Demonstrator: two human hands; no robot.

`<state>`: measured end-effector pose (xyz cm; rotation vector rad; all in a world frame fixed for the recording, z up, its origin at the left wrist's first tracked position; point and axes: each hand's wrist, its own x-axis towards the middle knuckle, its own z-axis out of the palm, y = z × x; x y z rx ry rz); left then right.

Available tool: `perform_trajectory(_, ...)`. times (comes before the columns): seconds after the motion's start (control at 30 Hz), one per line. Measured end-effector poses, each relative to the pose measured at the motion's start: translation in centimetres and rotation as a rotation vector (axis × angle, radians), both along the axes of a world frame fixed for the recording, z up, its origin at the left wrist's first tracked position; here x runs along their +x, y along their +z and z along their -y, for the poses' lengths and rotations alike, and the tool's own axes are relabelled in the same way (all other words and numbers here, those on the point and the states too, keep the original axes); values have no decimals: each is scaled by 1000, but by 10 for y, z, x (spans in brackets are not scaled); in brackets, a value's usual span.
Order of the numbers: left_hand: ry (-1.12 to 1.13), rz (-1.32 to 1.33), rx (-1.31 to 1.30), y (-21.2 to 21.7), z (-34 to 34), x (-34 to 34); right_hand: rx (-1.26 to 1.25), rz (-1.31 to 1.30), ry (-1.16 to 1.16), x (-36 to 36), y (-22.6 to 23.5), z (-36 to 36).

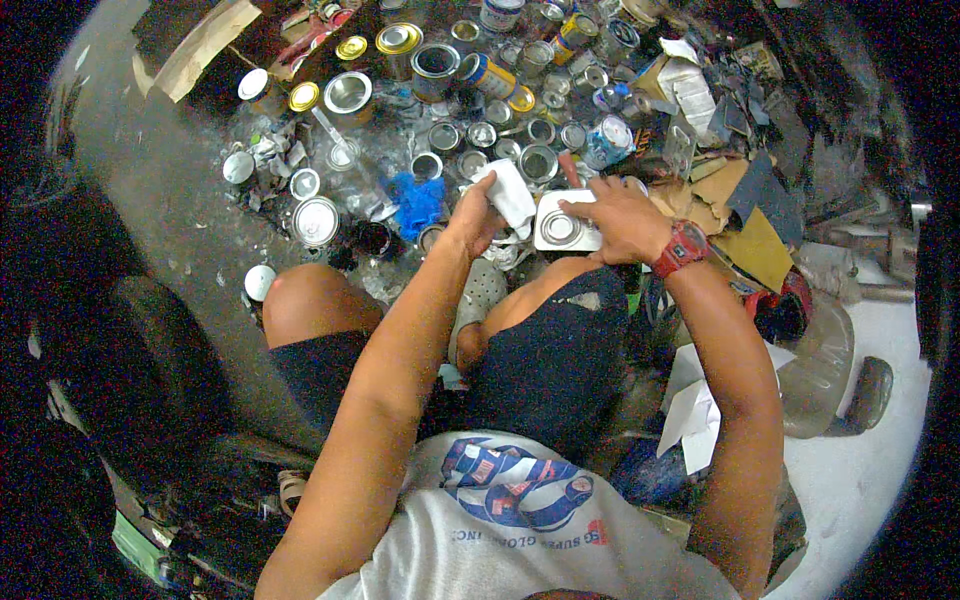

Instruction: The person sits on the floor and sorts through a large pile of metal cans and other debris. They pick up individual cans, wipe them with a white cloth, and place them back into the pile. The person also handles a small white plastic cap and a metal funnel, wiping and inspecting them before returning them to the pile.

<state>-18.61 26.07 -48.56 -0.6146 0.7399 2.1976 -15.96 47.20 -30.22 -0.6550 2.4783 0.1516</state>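
My right hand [628, 222] gripping the white square-topped can [547, 238] by its right end — just beyond my right knee [568, 272], left hand [477, 216] holding a white wad [512, 197] left of it.

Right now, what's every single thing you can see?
Rectangular container: one, white, above centre
Cloth or paper wad: one, white, left of the container
Round cans: many, mostly silver, across the top
Round lids: at least two, yellow, upper left
Crumpled bundle: one, blue, upper left of centre
Scrap sheets: several, tan and dark, right
Paper sheets: several, white, lower right
Wristwatch: one, red, right of the container
T-shirt: one, grey, bottom
Left grip: one, bare, on the wad
Right grip: one, bare, on the container
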Motion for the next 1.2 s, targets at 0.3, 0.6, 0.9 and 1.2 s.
perform_trajectory(0.3,40,-41,55,-18,3,0,214,174,105,-26,-19,47)
perform_trajectory(0.6,-121,-91,29,-52,-10,6,220,162,167,-32,-33,54)
perform_trajectory(0.9,-129,-71,92,-52,-5,10,255,145,65,-20,-43,35)
perform_trajectory(1.2,-173,-71,198,-20,-14,16,1,-82,-240,60,-47,-27)
